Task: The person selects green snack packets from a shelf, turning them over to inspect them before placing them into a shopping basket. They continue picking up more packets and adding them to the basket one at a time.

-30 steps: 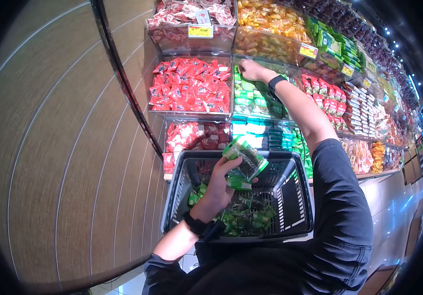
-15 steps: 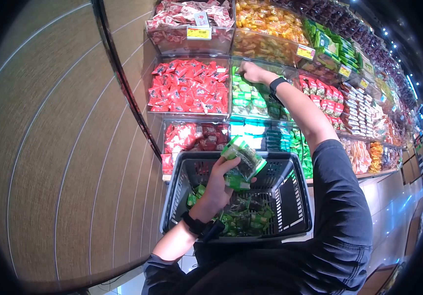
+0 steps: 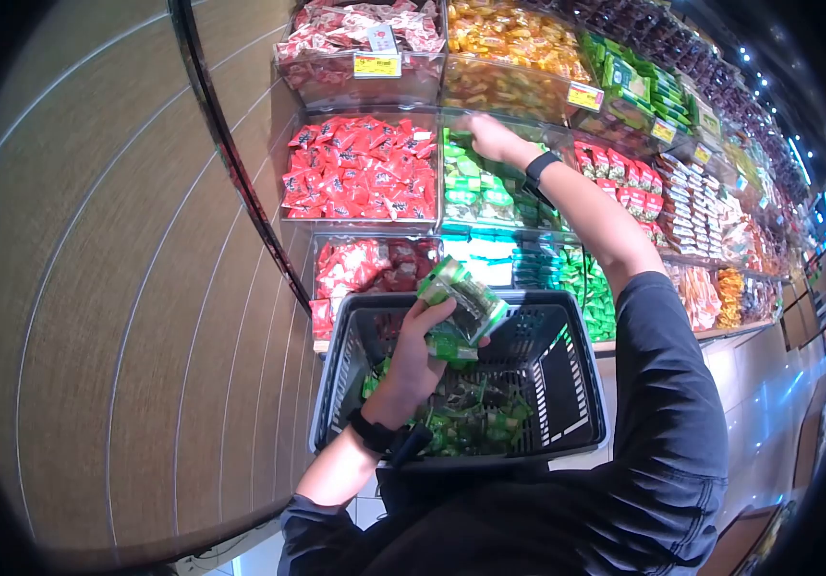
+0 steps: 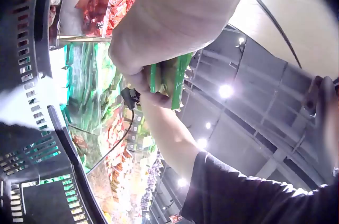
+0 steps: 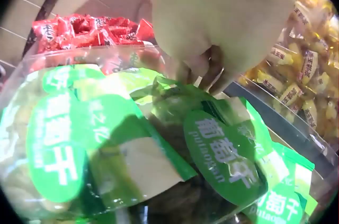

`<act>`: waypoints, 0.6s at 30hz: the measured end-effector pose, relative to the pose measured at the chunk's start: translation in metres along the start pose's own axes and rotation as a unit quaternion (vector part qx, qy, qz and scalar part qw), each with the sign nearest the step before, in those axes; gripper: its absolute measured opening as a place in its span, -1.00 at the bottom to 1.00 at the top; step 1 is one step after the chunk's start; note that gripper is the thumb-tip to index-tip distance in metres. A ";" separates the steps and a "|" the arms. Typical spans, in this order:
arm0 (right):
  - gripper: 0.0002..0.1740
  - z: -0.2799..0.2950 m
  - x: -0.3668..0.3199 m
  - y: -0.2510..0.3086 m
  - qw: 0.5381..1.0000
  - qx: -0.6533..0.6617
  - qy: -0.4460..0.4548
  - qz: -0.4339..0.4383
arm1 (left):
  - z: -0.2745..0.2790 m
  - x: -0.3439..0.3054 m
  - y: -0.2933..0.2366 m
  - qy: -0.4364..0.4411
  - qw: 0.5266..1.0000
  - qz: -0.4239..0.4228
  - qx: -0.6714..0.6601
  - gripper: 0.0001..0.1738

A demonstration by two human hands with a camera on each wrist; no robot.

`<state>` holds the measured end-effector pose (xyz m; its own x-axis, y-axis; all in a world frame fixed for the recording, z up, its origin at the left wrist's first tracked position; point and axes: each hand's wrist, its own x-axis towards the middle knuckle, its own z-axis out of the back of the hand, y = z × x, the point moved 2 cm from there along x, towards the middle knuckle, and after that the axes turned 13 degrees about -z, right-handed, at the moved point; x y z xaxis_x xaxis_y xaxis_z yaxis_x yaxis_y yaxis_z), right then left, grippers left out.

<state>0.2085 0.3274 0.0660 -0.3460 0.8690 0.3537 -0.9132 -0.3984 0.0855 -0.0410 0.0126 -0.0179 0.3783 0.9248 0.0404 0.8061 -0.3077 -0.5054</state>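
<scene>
Over the dark basket (image 3: 590, 384), the left hand (image 3: 411, 359) grips green-and-clear packets (image 3: 467, 300) between thumb and fingers; a green-edged packet (image 4: 170, 80) shows beneath that hand in the left wrist view. The right hand (image 3: 496, 140) reaches into the middle bin of green packets (image 3: 478, 182). In the right wrist view the fingers of the right hand (image 5: 212, 39) are bent and pinch the top edge of a green packet (image 5: 222, 152) with an oval label. Another green packet (image 5: 58, 144) lies beside it. More green packets (image 3: 471, 428) lie at the basket's bottom.
Left of the green bin is a bin of red wrapped sweets (image 3: 363, 169); above stand yellow sweets (image 3: 513, 42). Clear bin walls divide the shelf. Price tags (image 3: 376, 65) hang on the bin fronts. A ribbed brown panel (image 3: 125, 288) fills the left side.
The left hand and its packets have shifted slightly left and up in the head view, and the shelf has shifted slightly left too. The right hand stays at the green bin.
</scene>
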 end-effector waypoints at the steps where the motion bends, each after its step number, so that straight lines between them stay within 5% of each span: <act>1: -0.50 0.009 -0.005 0.004 0.992 0.030 -0.107 0.061 | -0.002 -0.001 -0.002 -0.004 1.000 -0.011 0.007 -0.48; 3: -0.62 0.048 -0.027 0.030 0.983 0.087 -0.155 0.040 | -0.004 0.000 -0.003 0.013 1.000 -0.018 -0.004 -0.45; 5: -0.76 0.074 -0.065 0.054 0.962 0.249 -0.036 -0.107 | -0.005 -0.002 -0.004 0.023 0.999 -0.033 0.012 -0.44; 6: -0.81 0.087 -0.091 0.072 0.941 0.321 0.045 -0.101 | -0.005 -0.002 -0.005 0.033 0.999 -0.033 0.005 -0.47; 7: -0.80 0.094 -0.118 0.088 0.907 0.385 0.147 -0.089 | -0.005 -0.004 -0.004 0.038 0.999 -0.032 -0.003 -0.50; 9: -0.76 0.115 -0.181 0.139 0.816 0.444 0.314 -0.197 | -0.012 -0.008 -0.008 0.052 0.998 -0.026 0.014 -0.56; 11: -0.82 0.108 -0.228 0.155 0.853 0.413 0.290 -0.134 | -0.016 -0.009 -0.008 0.059 0.998 -0.015 0.023 -0.59; 15: -0.75 0.112 -0.269 0.179 0.843 0.434 0.233 -0.216 | -0.022 -0.012 -0.001 0.072 0.995 0.004 0.066 -0.55; 18: -0.83 0.107 -0.284 0.173 0.794 0.514 0.219 -0.241 | -0.016 -0.009 0.005 0.099 0.987 0.018 0.122 -0.53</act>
<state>0.1716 -0.0201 0.0801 -0.2575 0.9223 -0.2883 -0.3818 0.1770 0.9071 -0.0328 -0.0011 -0.0073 0.5050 0.8454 0.1740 0.6667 -0.2540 -0.7007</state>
